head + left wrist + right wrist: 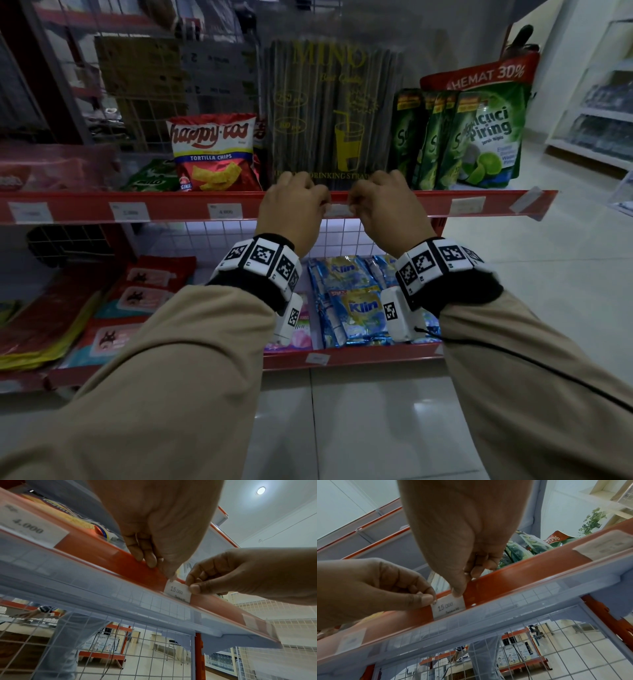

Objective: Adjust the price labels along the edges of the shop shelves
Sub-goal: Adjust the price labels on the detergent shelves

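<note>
White paper, printed "15.000", the price label (177,593) sits in the clear plastic strip along the red shelf edge (394,205), directly below the tall pack of drinking straws (330,113) and at the centre of the head view. It looks light, thin and easily creased; its upper edge bows slightly, so it would probably buckle if pushed hard from one end. The safest hold appears to be at its two upper corners, with only light pressure, sliding it sideways within the strip rather than pulling it outward.

That is where the hands are now. At 9 o'clock of the label, the left hand (291,202) pinches the upper left corner between thumb and forefinger, its other fingers curled over the top of the shelf edge. At 3 o'clock, the right hand (383,202) nips the upper right corner the same way, thumb in front.

Farther out, other labels line the same edge: one marked "4.000" (224,211) at 9 o'clock, below a bag of tortilla chips (214,152), and a blurred one (467,205) at 3 o'clock, below green dish-soap pouches (479,137). At 6 o'clock, blue detergent sachets (356,301) lie on the lower shelf.
</note>
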`<state>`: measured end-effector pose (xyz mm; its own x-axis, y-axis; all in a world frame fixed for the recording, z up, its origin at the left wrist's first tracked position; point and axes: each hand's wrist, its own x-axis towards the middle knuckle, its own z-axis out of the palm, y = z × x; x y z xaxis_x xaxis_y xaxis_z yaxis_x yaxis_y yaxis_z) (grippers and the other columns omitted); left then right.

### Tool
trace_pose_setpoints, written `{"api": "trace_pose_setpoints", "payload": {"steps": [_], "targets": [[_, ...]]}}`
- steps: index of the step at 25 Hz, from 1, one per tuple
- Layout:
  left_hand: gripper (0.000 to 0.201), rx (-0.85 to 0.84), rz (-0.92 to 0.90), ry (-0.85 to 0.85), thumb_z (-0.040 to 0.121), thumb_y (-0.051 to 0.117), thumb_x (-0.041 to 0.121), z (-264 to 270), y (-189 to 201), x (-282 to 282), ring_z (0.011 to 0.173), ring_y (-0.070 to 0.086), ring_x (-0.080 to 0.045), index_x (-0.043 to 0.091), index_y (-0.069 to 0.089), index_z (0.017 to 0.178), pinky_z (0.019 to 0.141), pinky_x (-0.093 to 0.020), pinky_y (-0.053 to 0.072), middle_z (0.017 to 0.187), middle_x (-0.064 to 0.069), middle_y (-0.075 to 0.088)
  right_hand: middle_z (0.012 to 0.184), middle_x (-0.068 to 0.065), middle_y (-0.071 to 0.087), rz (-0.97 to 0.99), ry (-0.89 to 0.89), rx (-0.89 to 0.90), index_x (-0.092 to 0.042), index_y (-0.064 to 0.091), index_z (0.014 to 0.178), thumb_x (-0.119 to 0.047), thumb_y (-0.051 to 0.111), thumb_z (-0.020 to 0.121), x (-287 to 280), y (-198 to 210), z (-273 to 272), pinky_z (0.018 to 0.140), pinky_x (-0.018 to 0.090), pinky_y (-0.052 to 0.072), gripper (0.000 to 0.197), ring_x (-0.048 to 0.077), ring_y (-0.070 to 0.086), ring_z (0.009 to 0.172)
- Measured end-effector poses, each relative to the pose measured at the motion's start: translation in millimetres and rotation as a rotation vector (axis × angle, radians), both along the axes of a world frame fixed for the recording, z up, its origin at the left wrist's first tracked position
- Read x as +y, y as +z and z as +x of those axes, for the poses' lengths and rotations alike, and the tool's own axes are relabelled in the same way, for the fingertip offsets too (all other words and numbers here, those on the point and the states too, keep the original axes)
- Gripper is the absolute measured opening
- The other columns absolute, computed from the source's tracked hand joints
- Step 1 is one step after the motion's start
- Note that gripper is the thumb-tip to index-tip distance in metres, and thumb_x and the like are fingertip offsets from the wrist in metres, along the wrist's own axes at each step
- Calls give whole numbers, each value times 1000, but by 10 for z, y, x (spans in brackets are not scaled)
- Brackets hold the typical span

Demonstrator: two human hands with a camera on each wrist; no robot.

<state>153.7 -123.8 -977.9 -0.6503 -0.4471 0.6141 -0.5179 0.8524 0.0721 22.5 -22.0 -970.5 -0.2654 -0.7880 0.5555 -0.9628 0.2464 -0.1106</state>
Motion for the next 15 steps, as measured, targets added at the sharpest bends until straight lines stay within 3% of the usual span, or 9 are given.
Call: {"api": "trace_pose_setpoints", "payload": {"steps": [4, 8, 12, 15], "targets": [[17, 96, -27, -28, 90, 56, 11, 44, -82, 44, 98, 48, -28, 12, 63, 106, 75, -36, 40, 102, -8, 57, 107, 8, 54, -104, 24, -5, -12, 54, 107, -14, 52, 91, 31, -92, 13, 80, 40, 42, 17, 27, 41, 102], [25, 143, -38, -13, 88, 56, 19, 85, -213, 129, 101, 48, -28, 12, 61, 111, 84, -37, 40, 107, -8, 54, 112, 14, 52, -223, 51, 19, -7, 58, 110, -9, 59, 85, 56, -229, 28, 86, 39, 41, 25, 32, 44, 104], [52, 143, -52, 46, 84, 56, 31, 117, -466, 211, 120, 41, -27, 19, 48, 135, 97, -37, 30, 133, -1, 48, 115, 16, 50, -352, 48, 45, -8, 58, 113, -7, 63, 78, 124, -550, 54, 89, 36, 38, 35, 33, 46, 104], [67, 125, -23, 41, 84, 56, 29, 97, -732, 254, 136, 30, -26, 16, 34, 145, 107, -39, 25, 155, -3, 26, 112, 13, 50, -322, 97, -82, -10, 59, 113, -5, 62, 82, 187, -962, 80, 85, 32, 38, 32, 29, 47, 102]]}}
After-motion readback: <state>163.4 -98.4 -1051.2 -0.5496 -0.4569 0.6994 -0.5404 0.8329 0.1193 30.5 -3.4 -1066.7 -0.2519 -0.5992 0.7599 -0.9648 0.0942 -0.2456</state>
